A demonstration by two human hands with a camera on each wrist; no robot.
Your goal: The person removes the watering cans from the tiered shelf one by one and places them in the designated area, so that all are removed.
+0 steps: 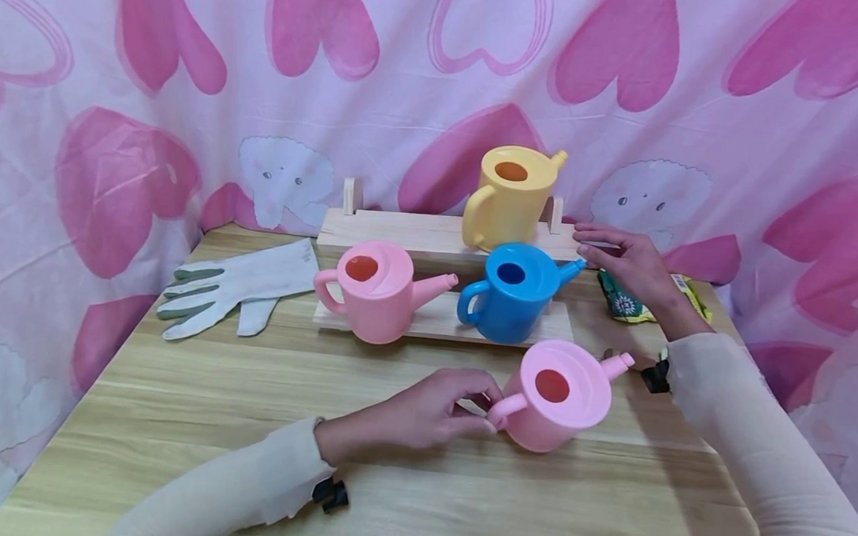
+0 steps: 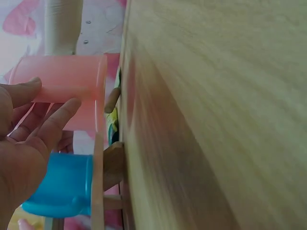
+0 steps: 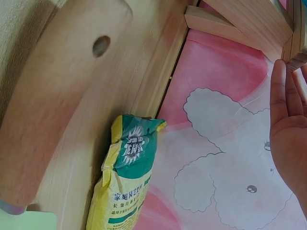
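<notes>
My left hand pinches the handle of a pink watering can at the front right, its spout pointing right. In the left wrist view this can hangs a little above the tabletop. With extended fingers my right hand touches the right end of the wooden stand's upper shelf; the right wrist view shows the fingertips at the wood. A yellow watering can stands on that upper shelf. On the lower shelf are another pink watering can and a blue watering can.
White and green gloves lie left of the stand. A green and yellow packet lies behind my right wrist. Near it is a tool with a wooden handle and light green end, mostly hidden in the head view. A heart-patterned curtain hangs behind.
</notes>
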